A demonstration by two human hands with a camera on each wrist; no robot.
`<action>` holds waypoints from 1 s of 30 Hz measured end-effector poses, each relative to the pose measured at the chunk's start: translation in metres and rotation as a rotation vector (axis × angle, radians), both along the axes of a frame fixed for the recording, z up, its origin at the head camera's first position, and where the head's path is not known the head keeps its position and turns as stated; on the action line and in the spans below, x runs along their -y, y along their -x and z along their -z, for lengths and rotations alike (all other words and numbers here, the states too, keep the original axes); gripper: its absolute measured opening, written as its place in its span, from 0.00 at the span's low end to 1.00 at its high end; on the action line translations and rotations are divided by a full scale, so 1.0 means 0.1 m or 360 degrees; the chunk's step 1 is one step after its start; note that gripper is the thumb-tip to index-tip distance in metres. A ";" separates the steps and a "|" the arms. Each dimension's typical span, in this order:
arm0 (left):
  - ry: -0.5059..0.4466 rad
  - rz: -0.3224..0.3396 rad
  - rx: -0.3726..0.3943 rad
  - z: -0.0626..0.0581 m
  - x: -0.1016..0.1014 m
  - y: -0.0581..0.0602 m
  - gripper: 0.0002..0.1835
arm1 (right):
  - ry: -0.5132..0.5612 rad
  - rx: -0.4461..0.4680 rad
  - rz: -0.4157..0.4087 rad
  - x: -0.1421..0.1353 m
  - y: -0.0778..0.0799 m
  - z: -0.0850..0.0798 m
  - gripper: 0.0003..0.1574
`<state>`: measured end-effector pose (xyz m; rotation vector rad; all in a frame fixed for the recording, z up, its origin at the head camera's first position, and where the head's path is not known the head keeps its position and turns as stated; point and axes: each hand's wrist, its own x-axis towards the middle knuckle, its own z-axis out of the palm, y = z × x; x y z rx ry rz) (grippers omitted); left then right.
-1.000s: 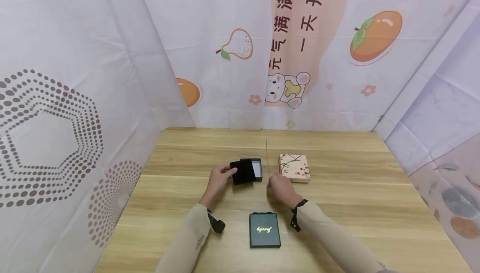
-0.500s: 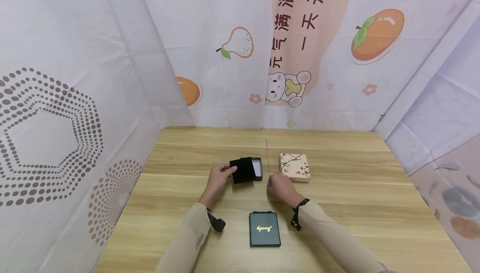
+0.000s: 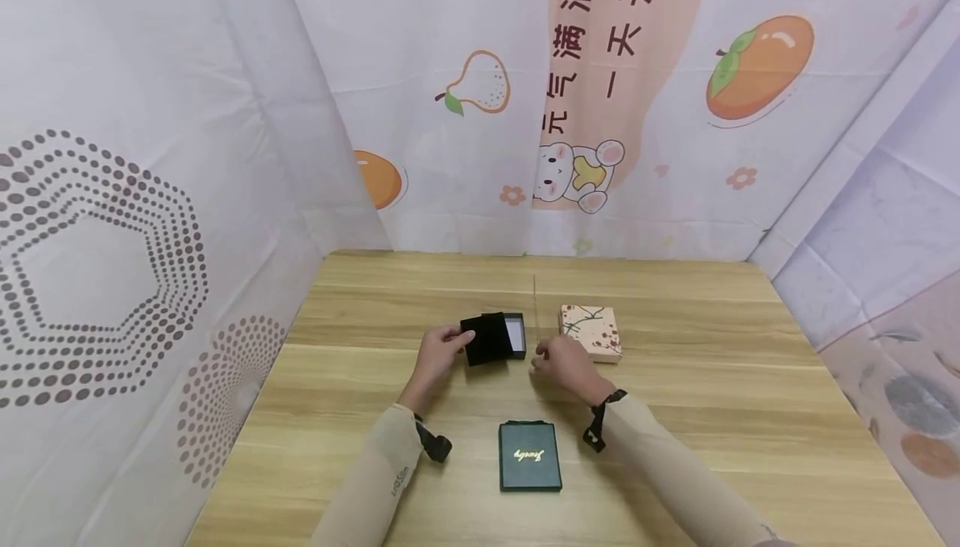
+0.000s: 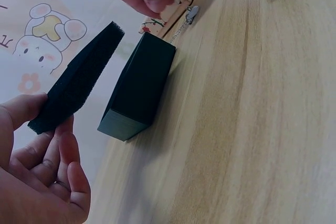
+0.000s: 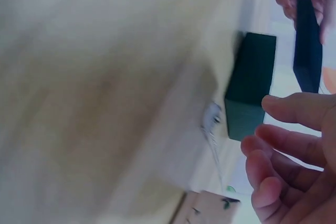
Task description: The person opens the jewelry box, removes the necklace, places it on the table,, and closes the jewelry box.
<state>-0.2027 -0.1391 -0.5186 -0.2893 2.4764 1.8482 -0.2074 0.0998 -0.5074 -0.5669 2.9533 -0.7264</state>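
Note:
My left hand pinches a thin black foam pad by one edge, thumb on one face and fingers on the other. The pad is tilted above a small dark green box, partly covering its pale inside in the head view. To the right of the box a fine chain necklace lies stretched away across the table, its silvery pendant at the near end. My right hand hovers beside that pendant, fingers loosely bent and holding nothing; thumb and fingertips are apart in the right wrist view.
A cream box with a floral branch print stands right of the chain. Nearer me lies a dark green lid with gold lettering. The wooden table reaches back to a printed curtain.
My right hand has let go of the necklace's near end and drawn slightly up and back from it. The left hand keeps the foam pad at about the same place.

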 end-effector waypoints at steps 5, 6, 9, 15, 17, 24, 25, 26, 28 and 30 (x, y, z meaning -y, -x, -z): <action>-0.0055 0.0025 -0.0005 0.01 0.01 -0.01 0.18 | -0.0003 -0.0022 -0.0052 -0.03 0.05 -0.11 0.09; -0.0054 0.0027 -0.0008 0.01 0.01 -0.01 0.19 | -0.0007 -0.0036 -0.0069 -0.03 0.06 -0.12 0.09; -0.0064 0.0025 0.0000 0.00 0.01 -0.02 0.19 | 0.0002 -0.0064 -0.0094 -0.04 0.09 -0.14 0.09; -0.0053 0.0026 -0.0014 -0.01 0.00 -0.01 0.19 | 0.0086 -0.0049 -0.0103 -0.06 0.13 -0.16 0.08; -0.0054 0.0032 -0.0020 -0.01 0.00 -0.01 0.19 | 0.0097 -0.0050 -0.0119 -0.07 0.15 -0.17 0.09; -0.0059 0.0032 -0.0020 -0.01 0.01 0.00 0.19 | 0.0092 -0.0056 -0.0173 -0.09 0.20 -0.29 0.12; -0.0062 0.0031 -0.0020 -0.02 0.01 0.00 0.19 | 0.0087 -0.0054 -0.0175 -0.10 0.21 -0.31 0.12; -0.0060 0.0029 -0.0024 -0.02 0.01 -0.01 0.19 | 0.0085 -0.0051 -0.0177 -0.10 0.21 -0.32 0.12; -0.0063 0.0028 -0.0025 -0.03 0.00 -0.01 0.18 | 0.0088 -0.0041 -0.0178 -0.11 0.22 -0.33 0.12; -0.0062 0.0027 -0.0025 -0.03 0.00 -0.01 0.18 | 0.0097 -0.0039 -0.0180 -0.11 0.23 -0.33 0.12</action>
